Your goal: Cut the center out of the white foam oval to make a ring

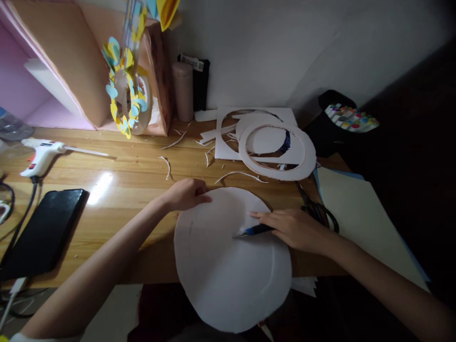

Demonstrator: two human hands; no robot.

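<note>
A large white foam-board disc (228, 275) lies partly on the wooden table and overhangs its front edge. My left hand (188, 194) pinches the disc's upper left rim, thumb on top and fingers curled at the edge. My right hand (288, 228) grips a blue and dark craft knife (259, 230), its index finger stretched along over the board. The knife's pointed tip is at the disc's middle; whether it touches the surface I cannot tell. A short mark shows on the disc's left side.
Cut white rings (306, 147) and a board with a round hole (224, 152) lie behind, among scraps. Black scissors (320, 211) and pale sheets (363, 213) are right. A glue gun (42, 154) and black phone (46, 232) lie left. Markers (351, 118) stand in a dark holder.
</note>
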